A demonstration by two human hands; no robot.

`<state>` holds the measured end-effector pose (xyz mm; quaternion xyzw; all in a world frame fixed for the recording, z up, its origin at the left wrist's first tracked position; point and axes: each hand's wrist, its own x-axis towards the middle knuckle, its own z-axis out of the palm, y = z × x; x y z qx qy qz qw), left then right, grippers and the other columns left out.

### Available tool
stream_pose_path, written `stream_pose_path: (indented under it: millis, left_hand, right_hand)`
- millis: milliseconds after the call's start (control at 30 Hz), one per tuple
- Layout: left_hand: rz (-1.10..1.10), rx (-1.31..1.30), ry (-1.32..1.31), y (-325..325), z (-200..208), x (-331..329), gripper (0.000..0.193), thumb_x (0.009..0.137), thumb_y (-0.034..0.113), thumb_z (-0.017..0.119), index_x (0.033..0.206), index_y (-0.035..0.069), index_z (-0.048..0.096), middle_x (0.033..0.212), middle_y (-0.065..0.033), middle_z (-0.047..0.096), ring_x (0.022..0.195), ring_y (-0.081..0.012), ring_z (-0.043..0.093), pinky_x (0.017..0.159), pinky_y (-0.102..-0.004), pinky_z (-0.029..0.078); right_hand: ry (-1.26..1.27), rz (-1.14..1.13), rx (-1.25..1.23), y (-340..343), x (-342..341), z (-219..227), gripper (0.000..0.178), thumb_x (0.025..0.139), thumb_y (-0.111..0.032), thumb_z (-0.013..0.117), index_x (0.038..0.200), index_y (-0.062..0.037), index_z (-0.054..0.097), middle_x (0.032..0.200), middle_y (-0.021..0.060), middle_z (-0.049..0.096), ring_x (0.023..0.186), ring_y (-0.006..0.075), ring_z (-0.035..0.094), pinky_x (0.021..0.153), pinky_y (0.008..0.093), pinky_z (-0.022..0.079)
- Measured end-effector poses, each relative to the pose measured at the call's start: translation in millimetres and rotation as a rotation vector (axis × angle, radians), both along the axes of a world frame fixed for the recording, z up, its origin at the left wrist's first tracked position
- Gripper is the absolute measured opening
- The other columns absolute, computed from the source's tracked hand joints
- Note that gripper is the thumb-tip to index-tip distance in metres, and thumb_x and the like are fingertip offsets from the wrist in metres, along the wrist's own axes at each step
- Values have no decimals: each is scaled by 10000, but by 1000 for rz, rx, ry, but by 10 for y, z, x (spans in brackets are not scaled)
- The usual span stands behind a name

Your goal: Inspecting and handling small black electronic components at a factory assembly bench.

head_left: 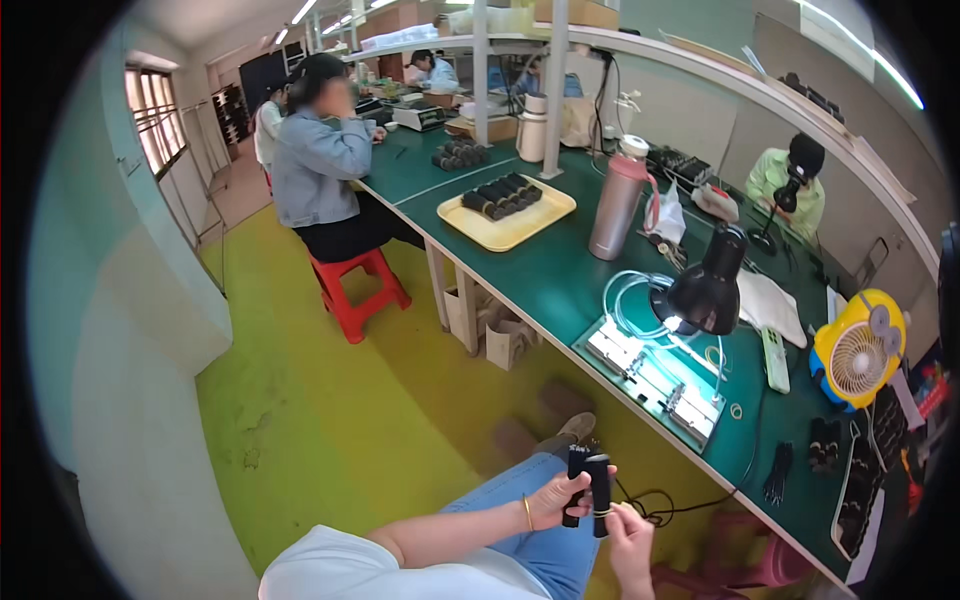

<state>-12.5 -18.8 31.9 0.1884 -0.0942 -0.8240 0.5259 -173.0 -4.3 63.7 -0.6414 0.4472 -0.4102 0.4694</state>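
Above my lap, my left hand [556, 501] is closed around two black bundles. The nearer black bundle [600, 490] stands roughly upright, with a thin yellowish rubber band round its lower part. Beside it on the left, the other black bundle [574, 462] shows a ragged top end. The fingertips of my right hand [631, 543] are pinched together at the rubber band [604, 513]. What makes up the bundles is too small to tell.
A green table [540, 290] runs along my right. On it are a lit lamp [705, 285] over a metal fixture [655, 380], a yellow tray [508, 237] of black bundles, a pink bottle [618, 205] and a yellow fan [858, 350]. A person sits on a red stool [355, 290].
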Motion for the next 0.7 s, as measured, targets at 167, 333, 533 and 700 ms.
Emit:
stream_pose_path:
  millis: [167, 333, 533, 700]
  left_hand:
    - [48, 45, -277, 87, -193, 167, 258, 766, 268, 653, 917, 78, 565, 724, 38, 523, 499, -32, 403, 389, -172, 280]
    - [-150, 125, -201, 65, -315, 232, 214, 770, 223, 642, 898, 82, 544, 799, 5, 555, 597, -33, 487, 398, -155, 321]
    - [-235, 177, -221, 115, -423, 216, 199, 773, 251, 629, 835, 70, 578, 656, 18, 520, 455, -28, 414, 341, -172, 259]
    - [-297, 185, -156, 167, -533, 461, 186, 785, 235, 623, 867, 77, 567, 777, 13, 574, 618, -29, 509, 401, -150, 323]
  right_hand:
    - [224, 5, -137, 127, 339, 123, 142, 733, 5, 589, 872, 18, 612, 660, 23, 544, 536, 83, 475, 474, 207, 372]
    - [220, 109, -300, 55, 246, -71, 105, 701, 15, 610, 797, -19, 635, 629, 62, 536, 500, 107, 486, 432, 220, 366]
    - [312, 286, -362, 29, 247, -60, 34, 746, 7, 572, 745, -11, 601, 601, 57, 525, 473, 93, 478, 414, 214, 354]
    - [292, 261, -273, 63, 367, -161, 92, 725, -71, 634, 804, -35, 604, 677, 88, 578, 543, 192, 537, 514, 283, 436]
